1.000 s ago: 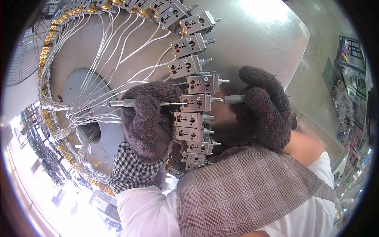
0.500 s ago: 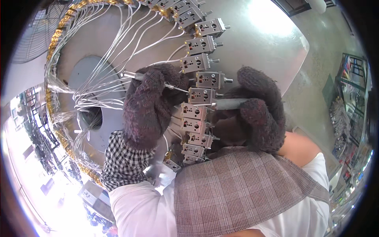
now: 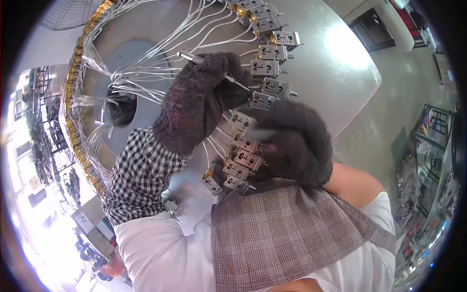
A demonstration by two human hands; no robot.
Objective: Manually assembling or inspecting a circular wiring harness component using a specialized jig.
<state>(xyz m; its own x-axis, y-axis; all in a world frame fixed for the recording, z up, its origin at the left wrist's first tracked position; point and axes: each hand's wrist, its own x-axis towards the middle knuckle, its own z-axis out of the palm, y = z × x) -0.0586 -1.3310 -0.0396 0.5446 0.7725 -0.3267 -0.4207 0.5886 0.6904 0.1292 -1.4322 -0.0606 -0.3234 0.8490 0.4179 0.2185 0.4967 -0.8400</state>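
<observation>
My left hand, in a dark fuzzy glove with a checked sleeve cover, grips a thin metal rod-shaped tool. The tool's tip points at a small grey metal block in the curved row of blocks along the rim of a big round grey table. My right hand, gloved the same way, is closed around a short grey metal piece just right of the row's lower blocks. White wires run from the blocks toward the table's middle.
A ring of brass fittings lines the table's left rim. A dark round opening sits near the table's centre. A plaid cloth covers my lap. Shelves of goods stand at the right, racks at the left.
My left hand has risen along the row with the thin tool, from level with my right hand to a block higher up. The view has tilted downward.
</observation>
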